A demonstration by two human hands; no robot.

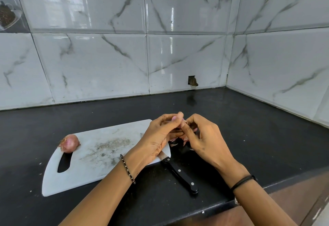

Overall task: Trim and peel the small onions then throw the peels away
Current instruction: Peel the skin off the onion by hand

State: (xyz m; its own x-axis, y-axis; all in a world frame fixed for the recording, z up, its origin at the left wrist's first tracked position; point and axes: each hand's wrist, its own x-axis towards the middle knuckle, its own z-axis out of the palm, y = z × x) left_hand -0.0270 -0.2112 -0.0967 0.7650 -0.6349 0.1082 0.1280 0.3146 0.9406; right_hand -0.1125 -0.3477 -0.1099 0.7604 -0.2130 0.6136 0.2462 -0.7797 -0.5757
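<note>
Left hand (156,136), right hand (206,136): fingers pinched pale pink, part-peeled onion (175,118); second onion (69,143), skin intact, at board (99,169) left corner.

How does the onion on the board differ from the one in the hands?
The board onion lies on the board; the held onion is gripped between left hand and right hand. The board onion wears its dry reddish skin; the held onion shows pale bare flesh. The board onion is fully visible; the held onion is mostly hidden by fingers. Both are small.
</note>
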